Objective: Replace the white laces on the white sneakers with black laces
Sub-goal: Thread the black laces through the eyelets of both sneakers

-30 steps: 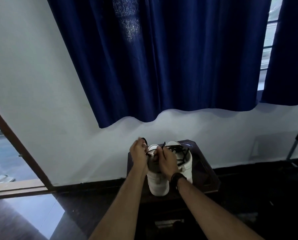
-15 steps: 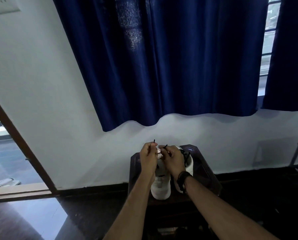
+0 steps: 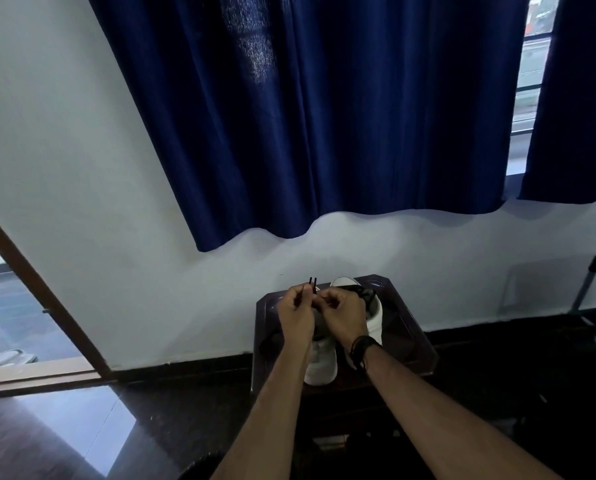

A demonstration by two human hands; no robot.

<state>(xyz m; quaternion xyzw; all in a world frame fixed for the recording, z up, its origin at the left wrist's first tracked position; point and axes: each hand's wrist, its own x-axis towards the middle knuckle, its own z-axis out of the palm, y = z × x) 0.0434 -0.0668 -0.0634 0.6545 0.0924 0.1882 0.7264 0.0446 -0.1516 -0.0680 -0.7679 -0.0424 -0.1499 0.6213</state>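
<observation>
Both hands hide the near sneaker's eyelets.

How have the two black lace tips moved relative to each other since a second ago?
Yes. Against the near sneaker, the lace tips, earlier apart, now stand side by side above the left hand, close to the right hand.

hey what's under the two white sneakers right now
A small dark table is under the sneakers. Its top shows around them; the part under their soles, and what the hands cover, can't be seen.
</observation>
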